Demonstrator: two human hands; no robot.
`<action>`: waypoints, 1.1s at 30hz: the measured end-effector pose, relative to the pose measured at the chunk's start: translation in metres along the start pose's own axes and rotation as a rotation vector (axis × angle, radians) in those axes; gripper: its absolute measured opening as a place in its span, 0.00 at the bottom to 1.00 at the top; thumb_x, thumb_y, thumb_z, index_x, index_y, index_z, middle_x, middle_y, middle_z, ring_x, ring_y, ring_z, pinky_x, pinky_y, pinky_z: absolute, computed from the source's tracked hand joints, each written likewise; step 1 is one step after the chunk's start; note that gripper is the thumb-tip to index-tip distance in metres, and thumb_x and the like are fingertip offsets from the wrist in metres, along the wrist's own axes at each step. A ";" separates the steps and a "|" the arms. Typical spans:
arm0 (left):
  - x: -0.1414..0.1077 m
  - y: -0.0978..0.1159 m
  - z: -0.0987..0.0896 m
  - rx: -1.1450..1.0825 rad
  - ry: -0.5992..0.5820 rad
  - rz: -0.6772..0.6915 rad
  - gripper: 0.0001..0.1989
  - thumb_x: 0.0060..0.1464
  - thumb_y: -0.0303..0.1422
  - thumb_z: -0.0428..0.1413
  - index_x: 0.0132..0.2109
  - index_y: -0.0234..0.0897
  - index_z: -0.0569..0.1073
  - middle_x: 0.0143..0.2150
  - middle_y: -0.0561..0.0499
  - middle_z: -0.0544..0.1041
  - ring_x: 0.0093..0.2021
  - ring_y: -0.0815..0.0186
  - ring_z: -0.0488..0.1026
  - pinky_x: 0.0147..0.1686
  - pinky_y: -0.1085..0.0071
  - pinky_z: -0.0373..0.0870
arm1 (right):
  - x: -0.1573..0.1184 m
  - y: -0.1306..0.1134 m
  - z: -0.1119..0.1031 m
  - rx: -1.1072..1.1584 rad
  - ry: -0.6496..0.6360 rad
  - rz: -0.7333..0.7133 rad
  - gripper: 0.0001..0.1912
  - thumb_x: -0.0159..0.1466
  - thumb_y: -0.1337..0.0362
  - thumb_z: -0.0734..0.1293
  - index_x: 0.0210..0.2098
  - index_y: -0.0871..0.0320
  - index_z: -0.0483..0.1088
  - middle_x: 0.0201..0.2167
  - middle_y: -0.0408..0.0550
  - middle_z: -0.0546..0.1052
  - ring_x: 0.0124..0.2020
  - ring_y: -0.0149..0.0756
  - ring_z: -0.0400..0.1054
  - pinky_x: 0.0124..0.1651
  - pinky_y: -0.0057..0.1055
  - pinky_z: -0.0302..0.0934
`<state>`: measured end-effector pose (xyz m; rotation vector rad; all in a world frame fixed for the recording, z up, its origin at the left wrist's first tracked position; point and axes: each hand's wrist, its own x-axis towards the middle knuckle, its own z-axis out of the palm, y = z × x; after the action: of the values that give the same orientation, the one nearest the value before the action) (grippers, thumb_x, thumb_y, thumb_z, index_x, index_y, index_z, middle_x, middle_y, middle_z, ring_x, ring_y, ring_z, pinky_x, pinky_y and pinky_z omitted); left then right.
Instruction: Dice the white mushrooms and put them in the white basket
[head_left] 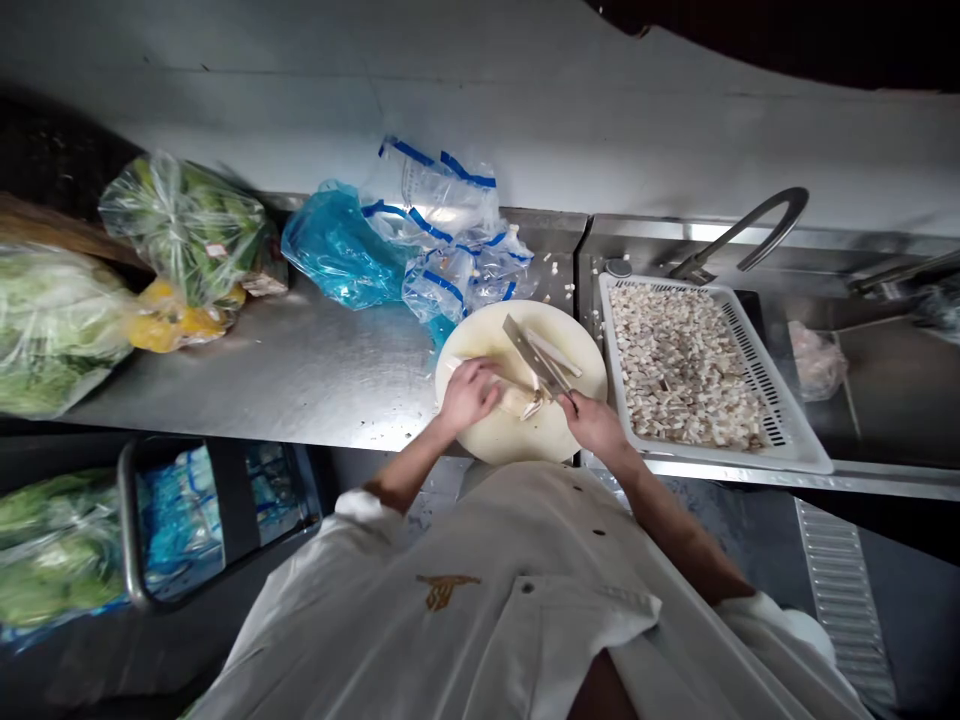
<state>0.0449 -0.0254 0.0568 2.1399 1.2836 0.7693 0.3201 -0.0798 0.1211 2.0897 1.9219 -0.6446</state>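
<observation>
On a round white cutting board (551,435) lie pale, long-stemmed mushrooms that look like king oyster mushrooms. My left hand (469,393) rests over the left end of one mushroom (516,398), its fingers curled down on it and slightly blurred. In my right hand (595,424) is the handle of a cleaver (534,352), whose blade slants up and left across the board. Its lower edge is close to the mushroom under my left hand; contact cannot be made out. Beyond the blade lies another pale mushroom length (556,354).
Right of the board, a white perforated tray (795,450) holds many diced pieces, partly over a sink (892,390) with a faucet (776,220). Behind are crumpled clear bags (450,210) and a blue bag (341,250). Bagged vegetables (187,225) stand left; a black cart (127,530) sits below.
</observation>
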 end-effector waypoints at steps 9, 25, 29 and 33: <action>-0.049 0.019 0.059 -0.353 0.185 -0.574 0.41 0.62 0.42 0.62 0.76 0.41 0.56 0.68 0.37 0.63 0.67 0.49 0.68 0.66 0.50 0.72 | -0.030 -0.017 0.022 -0.082 -0.123 -0.068 0.25 0.80 0.50 0.51 0.54 0.54 0.74 0.42 0.55 0.84 0.43 0.44 0.80 0.44 0.32 0.61; 0.020 -0.042 -0.016 0.166 -0.386 0.354 0.23 0.63 0.53 0.62 0.59 0.47 0.78 0.62 0.44 0.76 0.66 0.49 0.67 0.66 0.51 0.61 | -0.065 -0.053 -0.010 -0.037 -0.065 0.001 0.23 0.80 0.51 0.52 0.52 0.55 0.75 0.40 0.55 0.85 0.41 0.43 0.80 0.44 0.30 0.62; 0.014 -0.049 -0.008 0.138 -0.359 0.318 0.25 0.63 0.54 0.62 0.59 0.47 0.79 0.64 0.44 0.75 0.68 0.49 0.64 0.68 0.52 0.59 | -0.056 -0.060 -0.005 -0.010 -0.071 -0.004 0.27 0.80 0.48 0.49 0.53 0.56 0.74 0.41 0.57 0.84 0.43 0.44 0.81 0.46 0.31 0.64; 0.010 -0.054 -0.003 0.122 -0.331 0.310 0.25 0.62 0.53 0.63 0.60 0.48 0.79 0.65 0.45 0.75 0.70 0.48 0.63 0.70 0.51 0.57 | -0.026 -0.075 0.011 0.039 -0.160 0.054 0.26 0.81 0.51 0.49 0.59 0.57 0.71 0.46 0.59 0.84 0.47 0.44 0.80 0.49 0.33 0.65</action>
<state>0.0141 0.0068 0.0239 2.4735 0.8592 0.4327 0.2429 -0.0992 0.1324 2.0381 1.7741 -0.8166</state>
